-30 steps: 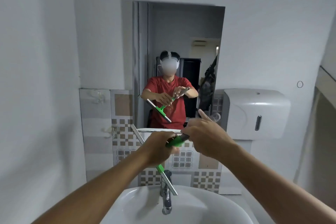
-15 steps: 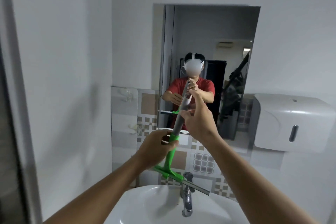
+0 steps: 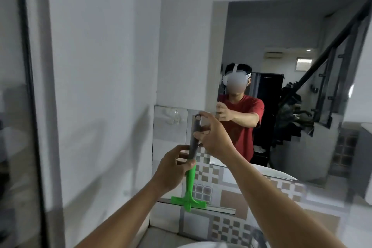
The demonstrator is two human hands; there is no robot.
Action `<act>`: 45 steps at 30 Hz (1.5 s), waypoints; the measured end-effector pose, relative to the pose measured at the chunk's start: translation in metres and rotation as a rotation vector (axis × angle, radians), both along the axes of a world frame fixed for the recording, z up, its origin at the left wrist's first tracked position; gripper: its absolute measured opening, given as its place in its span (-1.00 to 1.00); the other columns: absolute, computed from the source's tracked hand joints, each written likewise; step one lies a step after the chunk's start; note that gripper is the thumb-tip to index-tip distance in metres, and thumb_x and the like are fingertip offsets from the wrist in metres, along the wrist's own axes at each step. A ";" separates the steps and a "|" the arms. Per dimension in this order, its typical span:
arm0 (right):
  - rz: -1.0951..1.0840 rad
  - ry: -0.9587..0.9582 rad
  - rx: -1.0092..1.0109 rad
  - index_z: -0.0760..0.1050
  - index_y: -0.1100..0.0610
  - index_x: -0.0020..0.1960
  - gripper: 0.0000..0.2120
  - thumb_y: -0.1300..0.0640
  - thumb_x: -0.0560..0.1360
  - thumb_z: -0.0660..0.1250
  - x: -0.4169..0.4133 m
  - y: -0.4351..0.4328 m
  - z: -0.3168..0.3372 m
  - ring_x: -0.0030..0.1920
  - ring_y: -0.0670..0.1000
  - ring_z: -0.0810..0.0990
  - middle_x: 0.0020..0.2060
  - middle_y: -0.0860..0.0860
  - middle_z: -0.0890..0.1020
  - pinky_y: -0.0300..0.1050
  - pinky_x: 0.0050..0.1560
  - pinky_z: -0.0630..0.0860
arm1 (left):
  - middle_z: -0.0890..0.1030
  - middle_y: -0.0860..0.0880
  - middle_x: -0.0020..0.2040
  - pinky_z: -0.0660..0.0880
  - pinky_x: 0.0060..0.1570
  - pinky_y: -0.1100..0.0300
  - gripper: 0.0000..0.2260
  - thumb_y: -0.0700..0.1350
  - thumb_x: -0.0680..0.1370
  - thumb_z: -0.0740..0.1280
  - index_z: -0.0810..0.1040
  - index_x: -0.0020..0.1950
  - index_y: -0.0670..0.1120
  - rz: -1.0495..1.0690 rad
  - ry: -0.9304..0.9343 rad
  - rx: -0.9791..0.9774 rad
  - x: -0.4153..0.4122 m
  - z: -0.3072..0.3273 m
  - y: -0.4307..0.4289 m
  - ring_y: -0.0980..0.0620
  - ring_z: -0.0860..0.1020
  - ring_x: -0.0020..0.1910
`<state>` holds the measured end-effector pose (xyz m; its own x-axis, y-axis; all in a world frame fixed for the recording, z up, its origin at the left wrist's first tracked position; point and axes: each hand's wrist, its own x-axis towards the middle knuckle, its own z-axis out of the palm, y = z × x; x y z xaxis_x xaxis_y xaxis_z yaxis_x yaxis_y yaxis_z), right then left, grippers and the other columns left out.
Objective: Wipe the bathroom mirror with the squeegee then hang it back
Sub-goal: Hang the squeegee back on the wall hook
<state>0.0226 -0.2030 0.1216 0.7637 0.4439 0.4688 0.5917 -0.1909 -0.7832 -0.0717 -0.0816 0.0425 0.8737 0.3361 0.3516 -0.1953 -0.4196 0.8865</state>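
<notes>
I hold the squeegee (image 3: 190, 187) upright in front of the tiled wall, green neck and blade bar at the bottom, grey handle on top. My left hand (image 3: 173, 169) grips the handle's lower end where it meets the green neck. My right hand (image 3: 213, 137) pinches the handle's upper part, with a finger over the top end. A clear wall hook (image 3: 172, 117) sits on the tile just left of the handle top. The mirror (image 3: 291, 36) fills the upper right and reflects a person in a red shirt.
White walls meet in a corner behind the squeegee. A dark door frame (image 3: 30, 106) runs down the far left. Patterned tiles (image 3: 231, 201) cover the wall below the mirror. The white sink rim (image 3: 201, 244) shows at the bottom edge.
The view has swung left, so the mirror now sits at the right. Both hands have carried the squeegee upright toward the tile corner near the clear hook, blade bar now level.
</notes>
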 end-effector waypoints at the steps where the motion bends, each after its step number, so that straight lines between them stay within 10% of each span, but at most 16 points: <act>1: 0.008 0.007 -0.005 0.36 -0.15 0.43 -0.38 0.29 0.48 0.41 0.007 0.012 -0.002 -0.13 0.11 0.70 -0.09 0.09 0.67 0.16 -0.07 0.69 | 0.70 0.01 0.04 0.67 0.05 -0.10 -0.74 -0.14 0.57 0.44 0.61 0.24 0.09 0.021 -0.002 -0.014 0.006 -0.002 0.009 -0.02 0.70 -0.01; 11: 0.027 -0.033 -0.068 0.31 -0.22 0.46 -0.38 0.26 0.54 0.38 0.060 0.091 -0.006 -0.08 0.07 0.70 -0.05 0.05 0.66 0.09 -0.03 0.69 | 0.73 0.17 -0.10 0.64 0.07 -0.17 -0.77 0.12 0.36 0.43 0.66 0.01 0.19 0.137 -0.081 -0.145 0.056 -0.003 0.068 0.03 0.72 -0.14; 35: 0.029 -0.052 -0.060 0.31 -0.21 0.50 -0.39 0.26 0.58 0.35 0.087 0.124 -0.014 -0.11 -0.15 0.62 0.05 -0.04 0.62 -0.40 -0.29 0.54 | 0.71 0.08 -0.04 0.52 -0.26 0.42 -0.65 -0.17 0.59 0.39 0.54 0.34 0.12 0.249 -0.259 -0.094 0.101 -0.012 0.093 0.18 0.66 -0.18; 45: 0.009 -0.016 -0.045 0.31 -0.23 0.48 -0.38 0.30 0.59 0.31 0.081 0.122 -0.040 -0.10 -0.16 0.60 0.11 0.01 0.61 -0.44 -0.38 0.49 | 0.70 0.13 -0.02 0.64 -0.16 0.23 -0.65 -0.11 0.60 0.38 0.51 0.36 0.16 0.317 -0.232 -0.001 0.106 -0.042 0.093 0.17 0.68 -0.15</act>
<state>0.1035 -0.0814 0.0821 0.7523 0.4714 0.4603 0.6058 -0.2204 -0.7645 0.0343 0.0113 0.0007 0.6241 0.5770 0.5268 -0.2511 -0.4904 0.8345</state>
